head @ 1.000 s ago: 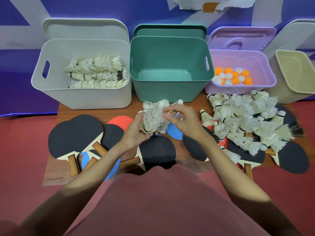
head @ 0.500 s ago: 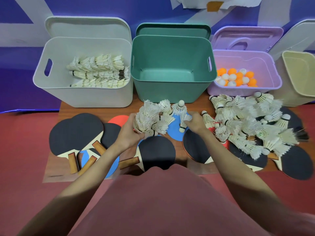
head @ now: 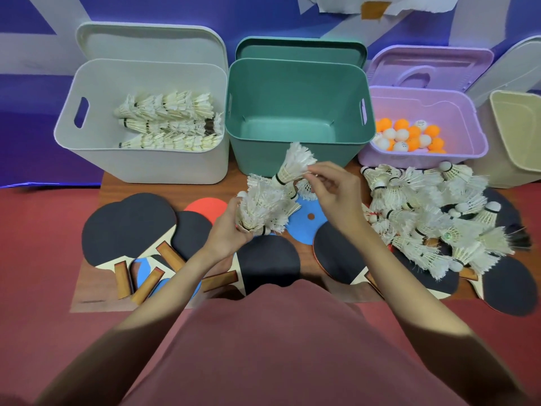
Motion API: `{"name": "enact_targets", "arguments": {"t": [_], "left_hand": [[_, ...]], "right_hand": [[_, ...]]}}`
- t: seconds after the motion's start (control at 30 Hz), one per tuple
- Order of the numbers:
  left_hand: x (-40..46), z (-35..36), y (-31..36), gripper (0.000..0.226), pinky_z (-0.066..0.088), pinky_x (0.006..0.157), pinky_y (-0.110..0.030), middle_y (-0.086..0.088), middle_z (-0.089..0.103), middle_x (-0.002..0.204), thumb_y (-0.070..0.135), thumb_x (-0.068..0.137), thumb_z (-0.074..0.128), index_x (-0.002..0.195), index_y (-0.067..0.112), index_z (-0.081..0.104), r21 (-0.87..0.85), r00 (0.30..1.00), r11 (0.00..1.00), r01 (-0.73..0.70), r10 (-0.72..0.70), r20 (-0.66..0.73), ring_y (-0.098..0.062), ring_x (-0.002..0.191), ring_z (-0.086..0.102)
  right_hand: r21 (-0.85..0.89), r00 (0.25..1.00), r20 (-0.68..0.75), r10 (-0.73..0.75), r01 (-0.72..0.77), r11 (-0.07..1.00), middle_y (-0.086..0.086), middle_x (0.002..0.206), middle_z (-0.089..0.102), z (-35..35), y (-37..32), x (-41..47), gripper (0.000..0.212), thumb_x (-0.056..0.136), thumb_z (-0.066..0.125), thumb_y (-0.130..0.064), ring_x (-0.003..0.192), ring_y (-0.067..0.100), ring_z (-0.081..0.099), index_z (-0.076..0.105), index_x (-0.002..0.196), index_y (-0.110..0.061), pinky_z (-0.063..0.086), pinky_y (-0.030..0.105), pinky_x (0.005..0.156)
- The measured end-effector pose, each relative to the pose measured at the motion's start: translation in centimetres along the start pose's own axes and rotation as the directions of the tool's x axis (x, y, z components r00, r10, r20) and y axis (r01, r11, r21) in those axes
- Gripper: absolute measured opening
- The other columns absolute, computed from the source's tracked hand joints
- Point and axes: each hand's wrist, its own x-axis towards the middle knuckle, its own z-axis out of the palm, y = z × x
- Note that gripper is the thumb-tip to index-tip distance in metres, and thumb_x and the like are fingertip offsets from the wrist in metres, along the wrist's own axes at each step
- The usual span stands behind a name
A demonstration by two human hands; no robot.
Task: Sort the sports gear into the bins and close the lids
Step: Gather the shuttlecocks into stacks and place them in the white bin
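Now that the right hand [head: 333, 194] has lifted another shuttlecock [head: 294, 164], fingers pinching it, left hand [head: 231, 230] grips the nested stack [head: 260, 209], w/ the white bin [head: 140, 159] next.

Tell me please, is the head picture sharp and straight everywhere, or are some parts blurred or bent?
Head view: the wide lens bows the bin walls, clearly on the white bin; the centre, with the held shuttlecock, is fairly sharp; the beige bin at the edge looks softer; lighting is even, without glare.
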Motion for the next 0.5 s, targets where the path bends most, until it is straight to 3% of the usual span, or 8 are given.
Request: {"name": "enact_targets", "arguments": {"t": [0.1, 0.17, 0.3, 0.4, 0.5], "left_hand": [[0.4, -0.1, 0.5, 0.061, 0.039, 0.065, -0.005, 0.02, 0.055, 0.091, 0.0, 0.072, 0.072, 0.123, 0.016, 0.043, -0.007, 0.999, 0.999, -0.032, 0.032, 0.028, 0.003, 0.081, 0.054], [0.7, -0.2, 0.5, 0.062, 0.039, 0.065, -0.006, 0.023, 0.055, 0.092, -0.004, 0.071, 0.071, 0.123, 0.017, 0.043, -0.015, 0.998, 0.998, -0.058, 0.059, 0.036, 0.012, 0.081, 0.054], [0.9, -0.5, -0.1, 0.066, 0.044, 0.076, -0.021, 0.022, 0.058, 0.099, -0.006, 0.069, 0.072, 0.123, 0.021, 0.046, -0.068, 0.993, 0.992, -0.103, 0.107, 0.055, 0.009, 0.087, 0.055], [0.7, -0.7, -0.4, 0.069, 0.042, 0.08, -0.009, 0.023, 0.058, 0.105, -0.003, 0.067, 0.079, 0.121, 0.026, 0.046, -0.114, 0.99, 0.986, -0.123, 0.13, 0.058, 0.015, 0.094, 0.054], [0.7, -0.7, -0.8, 0.065, 0.04, 0.077, -0.005, 0.021, 0.058, 0.101, -0.006, 0.068, 0.078, 0.117, 0.024, 0.047, -0.152, 0.991, 0.981, -0.119, 0.126, 0.04, 0.014, 0.091, 0.056]], "right_hand": [[-0.023, 0.996, 0.09, -0.009, 0.011, 1.0, 0.001, 0.085, 0.068, 1.2, 0.0, -0.1, 0.011, 0.086, 0.065, -0.005, 0.07, -0.008, 0.056, 0.073, 0.092, -0.002, 0.041, 0.013, 0.053], [-0.033, 0.987, 0.162, -0.011, 0.016, 0.999, 0.004, 0.086, 0.069, 1.8, 0.1, -0.3, 0.01, 0.086, 0.065, -0.003, 0.072, -0.012, 0.055, 0.073, 0.091, -0.001, 0.037, 0.005, 0.057], [-0.039, 0.97, 0.242, 0.008, 0.001, 0.999, 0.005, 0.087, 0.07, 2.3, 0.3, -0.3, 0.011, 0.086, 0.065, -0.003, 0.077, 0.001, 0.058, 0.074, 0.092, -0.002, 0.035, 0.002, 0.063], [-0.036, 0.949, 0.314, -0.001, 0.013, 0.999, 0.006, 0.085, 0.07, 2.4, 0.3, 0.3, 0.01, 0.086, 0.065, -0.005, 0.077, 0.009, 0.057, 0.074, 0.09, -0.003, 0.035, 0.003, 0.064], [-0.036, 0.94, 0.337, 0.045, -0.035, 0.999, 0.004, 0.087, 0.071, 2.6, -0.1, 0.7, 0.011, 0.086, 0.066, -0.009, 0.074, 0.004, 0.057, 0.074, 0.094, -0.006, 0.037, 0.005, 0.062]]}}
